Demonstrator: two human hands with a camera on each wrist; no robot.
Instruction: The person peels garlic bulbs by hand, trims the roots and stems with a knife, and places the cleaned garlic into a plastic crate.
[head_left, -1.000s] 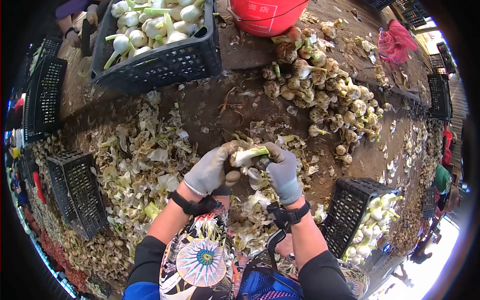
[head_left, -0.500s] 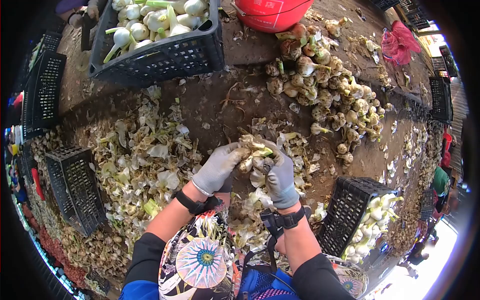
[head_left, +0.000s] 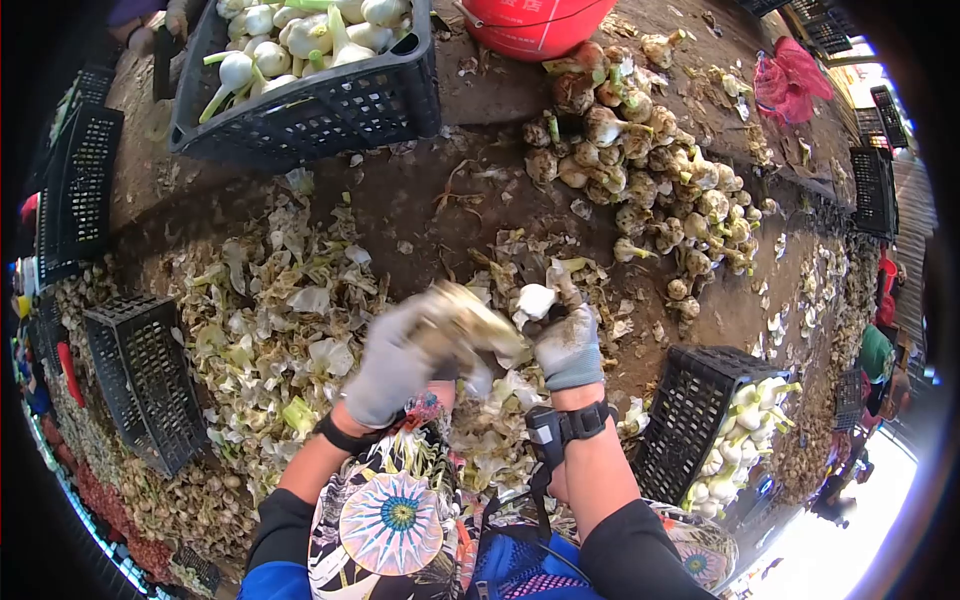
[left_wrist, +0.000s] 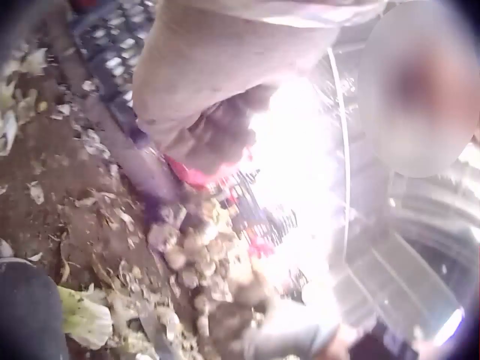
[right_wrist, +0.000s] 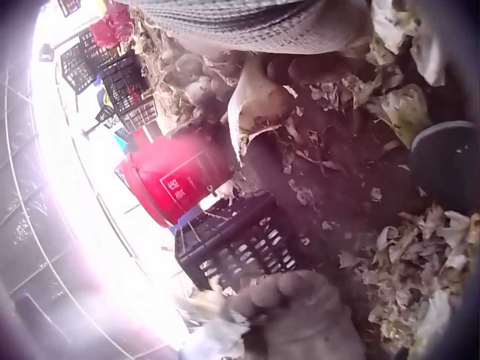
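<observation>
In the head view the gloved left hand (head_left: 392, 362), blurred by motion, grips loose papery husk (head_left: 470, 322). Just right of it, the gloved right hand (head_left: 568, 348) holds a white garlic bulb (head_left: 535, 301) by its fingers. The right wrist view has the right hand (right_wrist: 277, 26) above the bulb (right_wrist: 259, 105), whose outer skin is partly torn; low in that view, the left hand (right_wrist: 307, 319) pinches husk (right_wrist: 217, 330). In the left wrist view the left hand (left_wrist: 225, 67) has its fingers curled, their tips partly hidden.
A crate (head_left: 310, 118) of white bulbs stands upper left beside a red bucket (head_left: 538, 28). Unpeeled bulbs (head_left: 650, 180) are heaped at upper right. Husks (head_left: 290, 320) cover the ground at left. Another crate (head_left: 685, 420) of bulbs lies at lower right, an emptier one (head_left: 145, 380) at left.
The hands, together on one bulb before, have moved apart. The left hand has shifted left and down with husk, and the bulb in the right hand now shows a bare white surface.
</observation>
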